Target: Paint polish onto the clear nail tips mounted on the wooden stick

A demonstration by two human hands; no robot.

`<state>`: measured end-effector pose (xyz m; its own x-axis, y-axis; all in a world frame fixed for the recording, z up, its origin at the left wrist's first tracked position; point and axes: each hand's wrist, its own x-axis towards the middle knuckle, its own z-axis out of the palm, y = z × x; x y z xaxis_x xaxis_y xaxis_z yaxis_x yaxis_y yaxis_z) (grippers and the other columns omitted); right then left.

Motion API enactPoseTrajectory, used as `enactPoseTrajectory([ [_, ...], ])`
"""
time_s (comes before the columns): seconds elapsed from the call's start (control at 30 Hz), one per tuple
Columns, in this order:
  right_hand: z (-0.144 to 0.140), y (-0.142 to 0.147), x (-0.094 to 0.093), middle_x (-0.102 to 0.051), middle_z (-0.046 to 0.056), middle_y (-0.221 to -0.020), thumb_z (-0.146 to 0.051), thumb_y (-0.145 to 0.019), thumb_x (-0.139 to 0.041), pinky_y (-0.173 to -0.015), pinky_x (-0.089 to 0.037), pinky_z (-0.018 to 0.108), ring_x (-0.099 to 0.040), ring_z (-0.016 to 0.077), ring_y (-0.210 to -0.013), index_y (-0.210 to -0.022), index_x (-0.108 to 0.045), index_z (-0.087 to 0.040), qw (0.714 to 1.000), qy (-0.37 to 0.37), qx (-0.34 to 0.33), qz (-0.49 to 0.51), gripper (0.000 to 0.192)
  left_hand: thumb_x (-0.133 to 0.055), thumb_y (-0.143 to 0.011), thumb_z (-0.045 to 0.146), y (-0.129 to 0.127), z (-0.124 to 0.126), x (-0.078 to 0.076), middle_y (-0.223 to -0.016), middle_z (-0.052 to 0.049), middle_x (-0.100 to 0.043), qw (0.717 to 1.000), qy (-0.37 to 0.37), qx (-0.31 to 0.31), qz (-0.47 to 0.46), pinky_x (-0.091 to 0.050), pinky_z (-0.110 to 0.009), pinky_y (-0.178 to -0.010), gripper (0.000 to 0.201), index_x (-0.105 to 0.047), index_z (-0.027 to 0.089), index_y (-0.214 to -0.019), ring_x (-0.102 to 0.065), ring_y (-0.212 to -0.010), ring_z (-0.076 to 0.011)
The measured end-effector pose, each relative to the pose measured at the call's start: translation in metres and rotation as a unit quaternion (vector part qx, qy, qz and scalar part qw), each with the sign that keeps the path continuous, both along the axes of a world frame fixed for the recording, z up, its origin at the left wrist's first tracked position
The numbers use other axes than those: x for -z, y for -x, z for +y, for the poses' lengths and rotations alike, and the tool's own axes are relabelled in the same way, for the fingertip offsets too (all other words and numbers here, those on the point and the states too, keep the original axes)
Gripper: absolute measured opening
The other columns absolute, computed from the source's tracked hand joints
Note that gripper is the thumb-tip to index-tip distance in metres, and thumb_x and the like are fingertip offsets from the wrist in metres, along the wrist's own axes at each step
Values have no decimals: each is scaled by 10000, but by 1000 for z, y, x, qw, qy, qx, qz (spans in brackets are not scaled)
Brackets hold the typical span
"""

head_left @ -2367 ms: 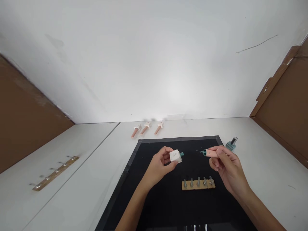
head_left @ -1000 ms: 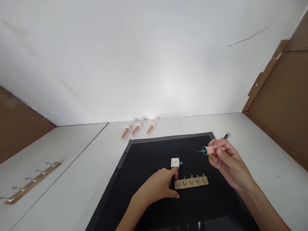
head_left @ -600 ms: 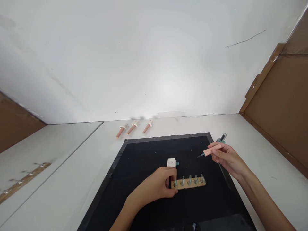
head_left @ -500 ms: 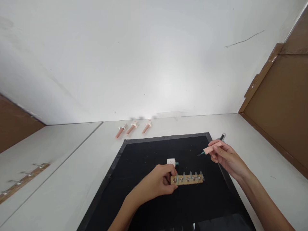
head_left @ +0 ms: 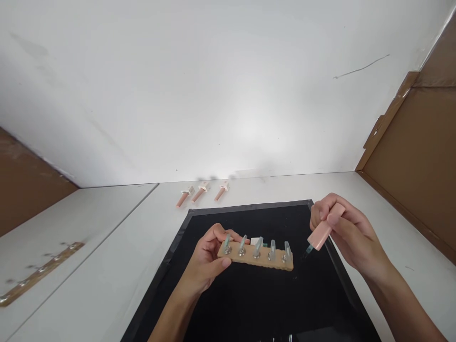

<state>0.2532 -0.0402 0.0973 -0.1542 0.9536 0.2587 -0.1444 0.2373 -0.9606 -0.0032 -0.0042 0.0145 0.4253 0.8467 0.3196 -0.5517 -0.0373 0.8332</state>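
Left hand (head_left: 206,254) closed on one end of a wooden strip (head_left: 255,257) with 5 bolts, right hand (head_left: 347,232) pinching a pink brush cap (head_left: 322,232), its tip beside the strip's other end, small white bottle (head_left: 255,241) maybe behind the strip, all above a black mat (head_left: 249,304)

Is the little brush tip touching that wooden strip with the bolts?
Apart. The head view shows black mat between the brush tip and the wooden strip.
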Motion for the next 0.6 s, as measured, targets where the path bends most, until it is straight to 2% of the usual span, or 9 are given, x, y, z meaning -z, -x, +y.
enactPoseTrajectory([
  [0.2, 1, 5, 14, -367, -46, -655, -434, -933, -515, -543, -254, 287, -298, 148, -586, -788, -537, -260, 997, -8, -77, -11, 227, -753, -725, 183, 1, -1, -1, -951, -1, -761, 999, -35, 40, -8, -552, -186, -678, 224, -640, 241, -910, -712, -819, -127],
  [0.4, -3, 9, 16, -325, -47, -650, -435, -950, -478, -526, -244, 280, -275, 153, -583, -793, -503, -258, 992, 2, -124, -33, 238, -752, -724, 208, 1, -2, 1, -945, -16, -758, 997, -52, 49, -5, -565, -224, -684, 238, -636, 250, -927, -714, -814, -145],
  [0.5, -3, 9, 17, -329, -47, -643, -440, -951, -472, -525, -250, 279, -284, 154, -585, -797, -497, -258, 991, 10, -124, -45, 240, -758, -715, 214, 0, -2, 0, -923, -30, -763, 997, -63, 40, -7, -578, -241, -680, 239, -645, 242, -924, -722, -821, -163],
  [0.6, 0, 8, 20, -347, -44, -648, -448, -947, -476, -533, -255, 285, -296, 156, -593, -799, -507, -257, 994, 1, -94, -47, 244, -764, -707, 208, -1, -1, -1, -923, -39, -768, 997, -66, 48, -11, -580, -234, -682, 248, -658, 238, -929, -729, -815, -163],
])
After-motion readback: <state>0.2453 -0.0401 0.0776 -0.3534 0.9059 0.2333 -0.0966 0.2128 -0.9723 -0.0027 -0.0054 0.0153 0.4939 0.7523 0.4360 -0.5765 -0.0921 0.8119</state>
